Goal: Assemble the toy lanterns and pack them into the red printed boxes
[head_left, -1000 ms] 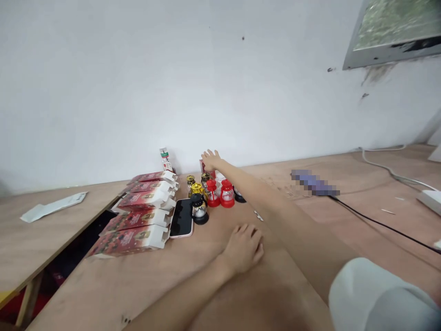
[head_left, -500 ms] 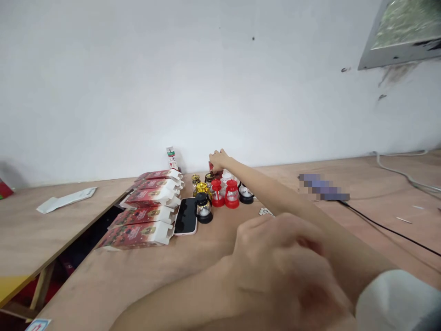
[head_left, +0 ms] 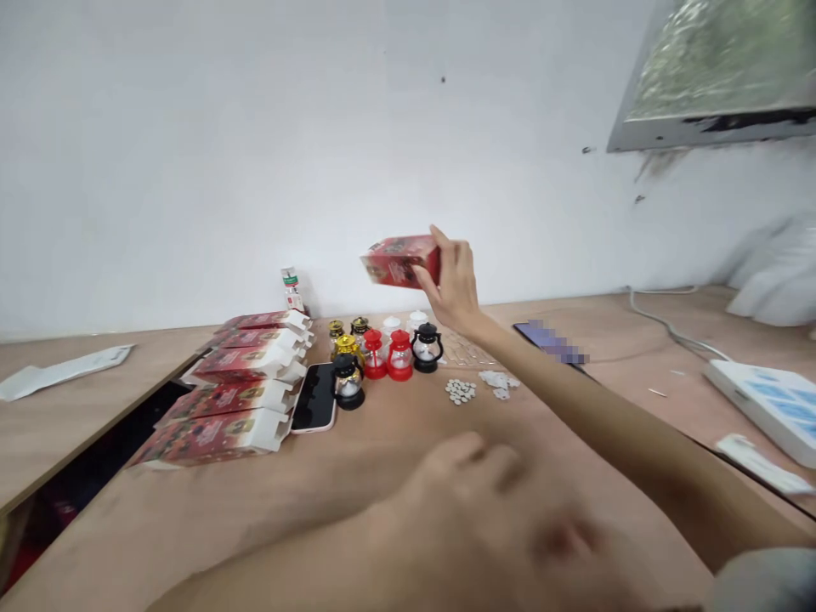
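My right hand (head_left: 456,285) grips a small red printed box (head_left: 399,259) between thumb and fingers, raised above the table in front of the wall. Low in the foreground my left hand (head_left: 484,501) is close to the camera and smeared by motion, so its fingers cannot be made out. Below the box stand several miniature lanterns: a black lantern (head_left: 348,382), red lanterns (head_left: 399,355), a gold lantern (head_left: 346,350), white lanterns (head_left: 417,320) behind, and another black lantern (head_left: 427,348) at the right end. Small white round pieces (head_left: 460,391) lie to their right.
Several red boxes with raised white flaps (head_left: 223,433) lie in a row at left, beside a phone (head_left: 314,398). A bottle (head_left: 292,291) stands by the wall. At right are another phone (head_left: 552,342), a cable and a white box (head_left: 765,404). A gap separates the tables.
My right hand has lifted the red box from behind the lanterns. My left hand has come off the table and nearer the camera. The view has shifted slightly.
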